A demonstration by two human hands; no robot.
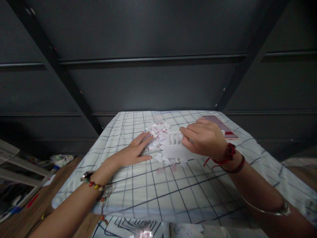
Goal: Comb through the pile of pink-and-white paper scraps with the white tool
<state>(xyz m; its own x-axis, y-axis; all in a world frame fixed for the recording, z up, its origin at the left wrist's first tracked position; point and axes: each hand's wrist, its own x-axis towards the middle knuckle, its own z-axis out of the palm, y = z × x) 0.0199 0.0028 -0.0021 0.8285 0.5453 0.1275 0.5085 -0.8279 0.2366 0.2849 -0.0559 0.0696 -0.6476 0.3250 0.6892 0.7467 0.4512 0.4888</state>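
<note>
Right forearm, fingers on slotted piece

The scraps were thin paper, matt and ragged at the edges. The slotted plate looked like smooth plastic with a dull sheen. The cloth was matt and creased. The wall was smooth and mostly matt, its rail faintly glossy; whether metal or board could not be told. The bangle was shiny metal, the red bracelet cord-like, the floor brown wood.
</note>
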